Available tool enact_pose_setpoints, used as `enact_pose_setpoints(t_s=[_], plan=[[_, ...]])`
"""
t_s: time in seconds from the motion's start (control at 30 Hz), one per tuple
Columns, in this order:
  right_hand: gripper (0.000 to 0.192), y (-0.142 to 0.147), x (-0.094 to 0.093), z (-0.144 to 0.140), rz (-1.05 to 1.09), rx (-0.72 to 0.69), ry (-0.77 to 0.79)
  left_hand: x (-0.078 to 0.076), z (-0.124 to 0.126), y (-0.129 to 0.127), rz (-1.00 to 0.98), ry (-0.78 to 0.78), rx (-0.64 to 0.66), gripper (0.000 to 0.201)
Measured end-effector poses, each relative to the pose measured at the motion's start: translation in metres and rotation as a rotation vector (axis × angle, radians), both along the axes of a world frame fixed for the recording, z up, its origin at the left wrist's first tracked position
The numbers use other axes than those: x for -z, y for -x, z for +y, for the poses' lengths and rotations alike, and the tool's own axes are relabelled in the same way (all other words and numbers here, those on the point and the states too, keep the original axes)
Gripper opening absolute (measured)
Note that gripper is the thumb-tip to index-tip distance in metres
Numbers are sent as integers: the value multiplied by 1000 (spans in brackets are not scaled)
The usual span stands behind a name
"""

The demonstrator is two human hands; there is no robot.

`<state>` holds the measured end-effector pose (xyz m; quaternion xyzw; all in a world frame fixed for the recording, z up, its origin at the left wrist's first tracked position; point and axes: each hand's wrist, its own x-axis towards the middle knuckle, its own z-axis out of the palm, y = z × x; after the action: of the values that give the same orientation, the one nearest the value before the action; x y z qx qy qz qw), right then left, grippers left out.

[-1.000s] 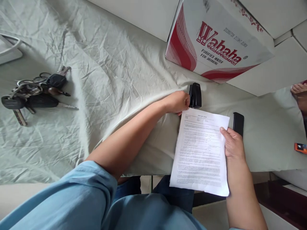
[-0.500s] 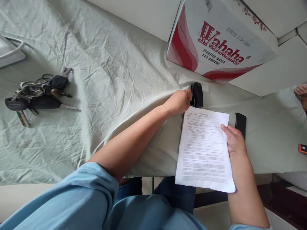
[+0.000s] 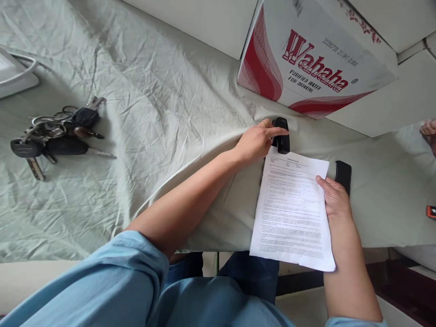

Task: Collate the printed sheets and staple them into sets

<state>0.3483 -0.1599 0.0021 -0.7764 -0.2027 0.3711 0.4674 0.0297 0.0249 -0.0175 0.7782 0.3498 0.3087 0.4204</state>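
Observation:
A black stapler (image 3: 283, 144) lies on the cloth at the top edge of a printed paper sheet (image 3: 293, 213). My left hand (image 3: 257, 141) is at the stapler's left side, its index finger laid across the top and the other fingers curled and partly hidden. The thumb of my left hand cannot be seen. My right hand (image 3: 334, 197) pinches the right edge of the paper, thumb on top. The paper's lower part hangs over the table's front edge, and its top-left corner lies close to the stapler and my left hand.
Behind the stapler stands a white and red water carton (image 3: 313, 59). A black oblong object (image 3: 343, 175) lies just right of the paper. On the left of the wrinkled table cloth (image 3: 163, 104) is a bunch of keys (image 3: 57, 136). An orange-edged item (image 3: 431, 212) sits far right.
My left hand's index finger has stretched out over the stapler, where the fist was beside it before. The paper and my right hand have shifted slightly up and right.

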Motion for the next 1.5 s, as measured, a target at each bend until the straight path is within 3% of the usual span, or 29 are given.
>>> enact_pose_setpoints(t_s=[0.17,0.43,0.6,0.77,0.83,0.93,1.03,1.13,1.23,1.3,1.4,1.5], plan=[[83,2,2,-3,-5,-28,0,-5,-3,7,161,-45,109,70],[70,12,3,-14,-64,-87,-117,-19,-11,6,290,-35,61,84],[64,19,-3,-49,-83,-103,-94,-7,-10,-3,210,-30,46,78],[60,15,-8,-82,-87,-74,-63,10,-6,-8,44,-269,72,58],[60,11,-8,-88,-98,-48,-72,9,-9,-8,46,-312,143,49],[60,7,-10,-90,-96,-18,-73,3,-12,-6,173,-282,191,61],[62,9,-13,-84,-69,22,-76,2,-10,-5,227,-250,124,79],[58,15,-15,-71,-59,9,-108,7,-4,-5,144,-204,110,84],[46,20,-16,-49,-106,-58,-213,7,0,-2,-52,-113,-4,60],[42,22,-14,-28,-146,-85,-288,0,2,3,-193,44,-92,39],[49,22,-6,8,-176,-87,-359,-13,4,17,-329,394,-60,76],[57,24,7,36,-209,-56,-424,-21,7,30,-342,509,-7,76]])
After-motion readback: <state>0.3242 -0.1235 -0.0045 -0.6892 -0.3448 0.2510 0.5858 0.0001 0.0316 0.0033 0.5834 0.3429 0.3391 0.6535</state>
